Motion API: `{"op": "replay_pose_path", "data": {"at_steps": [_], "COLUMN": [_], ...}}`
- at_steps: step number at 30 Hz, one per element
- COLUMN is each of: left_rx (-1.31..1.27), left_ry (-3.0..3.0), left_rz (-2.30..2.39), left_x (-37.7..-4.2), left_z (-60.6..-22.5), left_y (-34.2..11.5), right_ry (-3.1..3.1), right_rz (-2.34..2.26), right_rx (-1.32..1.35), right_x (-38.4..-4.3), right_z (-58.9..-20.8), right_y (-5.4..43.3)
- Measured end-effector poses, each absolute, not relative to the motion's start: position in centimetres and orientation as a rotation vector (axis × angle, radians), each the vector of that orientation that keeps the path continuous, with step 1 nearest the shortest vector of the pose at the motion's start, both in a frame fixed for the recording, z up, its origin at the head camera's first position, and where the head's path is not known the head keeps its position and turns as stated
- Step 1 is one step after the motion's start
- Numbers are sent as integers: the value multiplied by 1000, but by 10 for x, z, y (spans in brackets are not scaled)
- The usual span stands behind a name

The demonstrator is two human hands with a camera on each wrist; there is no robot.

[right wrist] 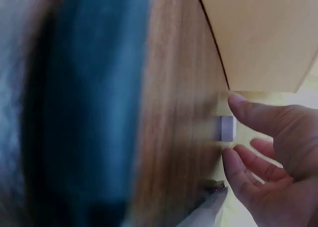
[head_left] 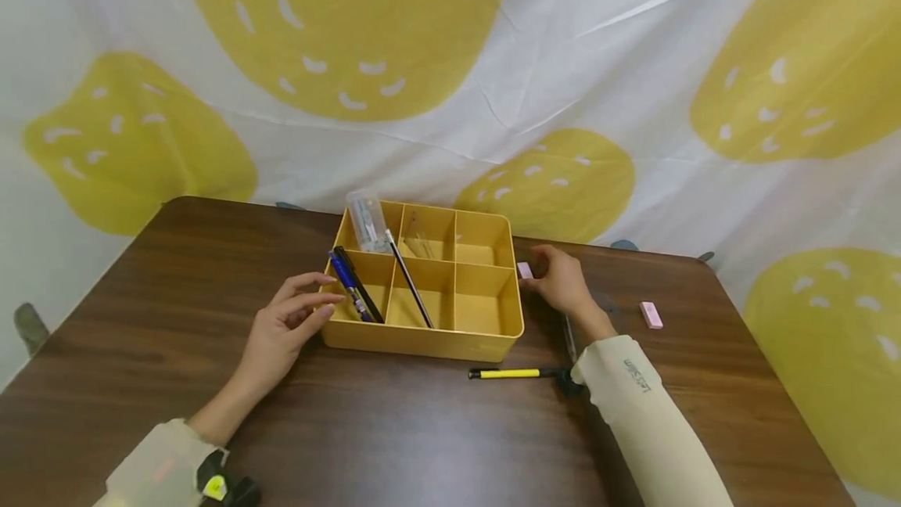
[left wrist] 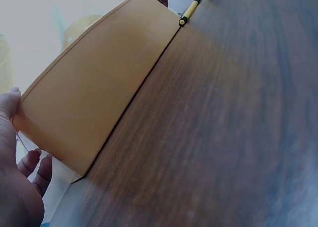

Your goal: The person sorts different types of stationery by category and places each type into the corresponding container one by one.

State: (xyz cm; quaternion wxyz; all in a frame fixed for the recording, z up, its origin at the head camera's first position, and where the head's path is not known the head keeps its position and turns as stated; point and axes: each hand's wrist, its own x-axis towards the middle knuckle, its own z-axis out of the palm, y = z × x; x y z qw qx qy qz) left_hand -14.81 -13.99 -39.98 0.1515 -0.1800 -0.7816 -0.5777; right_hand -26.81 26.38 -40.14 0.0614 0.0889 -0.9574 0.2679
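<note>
A yellow divided box [head_left: 422, 341] stands on the table. My left hand [head_left: 285, 327] is at its left side, fingers spread and relaxed, the thumb at the box's corner in the left wrist view. My right hand [head_left: 563, 284] reaches down past the right side of the box. Between its parted thumb and fingers lies a small pink eraser [right wrist: 227, 128], with a gap showing around it. A blue pen [head_left: 345, 276] and a black pen [head_left: 366, 296] lean in the front left compartment, and a slim black-and-white pen [head_left: 408, 276] in the front middle one.
A clear plastic case [head_left: 367, 221] leans in the back left compartment; several thin sticks [head_left: 422, 247] lie in the back middle one. A yellow-and-black pen [head_left: 514, 373] lies before the box. Another pink eraser [head_left: 651, 315] rests farther right. A patterned cloth [head_left: 549, 100] hangs behind the table.
</note>
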Motion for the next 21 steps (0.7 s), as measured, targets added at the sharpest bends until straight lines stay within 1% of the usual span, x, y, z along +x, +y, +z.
{"op": "replay_pose_path", "data": {"at_steps": [5,9,21], "left_rx": [-521,-513,-522], "left_ry": [-2229,-2239,-2226], "left_rz": [-1674,-1666,-1687], "left_x": [-149,-148,-149], "left_z": [-401,-401,-401], "left_y": [-140,-141,-141], "right_ry": [-2898,-2892,-2916], "right_rz": [785,768,821], "right_rx": [166,136,217], "right_x": [-268,-268,-266], "right_z": [-406,-408,-401], "right_y": [260,257,261]}}
